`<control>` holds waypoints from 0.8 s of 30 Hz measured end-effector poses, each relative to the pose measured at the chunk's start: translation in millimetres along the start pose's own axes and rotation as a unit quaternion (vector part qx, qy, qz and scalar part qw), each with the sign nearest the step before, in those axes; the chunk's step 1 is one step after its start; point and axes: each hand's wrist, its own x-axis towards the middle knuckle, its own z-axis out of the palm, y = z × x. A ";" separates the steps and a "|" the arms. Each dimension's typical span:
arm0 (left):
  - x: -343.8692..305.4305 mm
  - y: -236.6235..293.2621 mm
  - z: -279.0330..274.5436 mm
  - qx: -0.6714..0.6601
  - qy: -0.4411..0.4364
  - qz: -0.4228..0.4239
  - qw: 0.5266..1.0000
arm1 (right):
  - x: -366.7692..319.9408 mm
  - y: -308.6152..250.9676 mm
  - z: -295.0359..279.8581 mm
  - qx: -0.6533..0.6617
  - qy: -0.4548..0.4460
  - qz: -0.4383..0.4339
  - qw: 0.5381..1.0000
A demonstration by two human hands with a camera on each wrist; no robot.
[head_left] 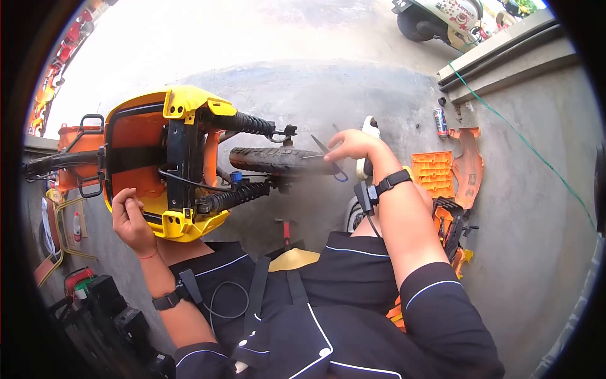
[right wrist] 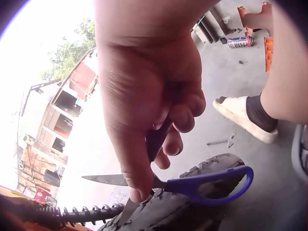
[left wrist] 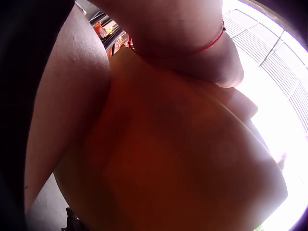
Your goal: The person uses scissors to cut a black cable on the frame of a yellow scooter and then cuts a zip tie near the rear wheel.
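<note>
My right hand (head_left: 353,145) grips a pair of scissors with a blue handle (right wrist: 211,185), thumb near the pivot and the blades parted, over the black knobby tyre (head_left: 278,161). In the right wrist view one handle loop sticks out free while the other lies under the fingers of the hand (right wrist: 149,96). My left hand (head_left: 134,221) is raised at the near left edge of the yellow body panel (head_left: 199,101), its fingers loosely bent and nothing seen in them. The left wrist view shows the wrist with a red string beside a large orange-yellow panel (left wrist: 168,159); the fingers are hidden.
Coil shock absorbers (head_left: 243,123) flank the wheel. A red-handled hammer (head_left: 286,234) lies by my lap. Orange plastic parts (head_left: 433,174) and a spray can (head_left: 440,123) are on the floor at right; a spring (right wrist: 216,142) lies near my shoe. Black cases (head_left: 110,303) stand at lower left.
</note>
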 end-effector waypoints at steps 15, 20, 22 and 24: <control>-0.9 -0.5 -4.2 0.012 0.042 -0.004 0.999 | -3.8 -72.7 -15.4 -0.303 0.099 -0.019 0.948; -2.3 3.4 -0.4 -0.003 0.064 0.008 0.998 | -3.0 -106.6 -16.5 -0.285 0.115 -0.055 0.950; -3.0 4.3 -0.8 -0.006 0.065 0.002 0.998 | -8.8 -123.5 -11.6 -0.314 0.111 -0.073 0.940; -3.0 2.9 -0.7 -0.005 0.067 -0.002 0.998 | -13.1 -137.4 1.7 -0.345 0.109 -0.090 0.928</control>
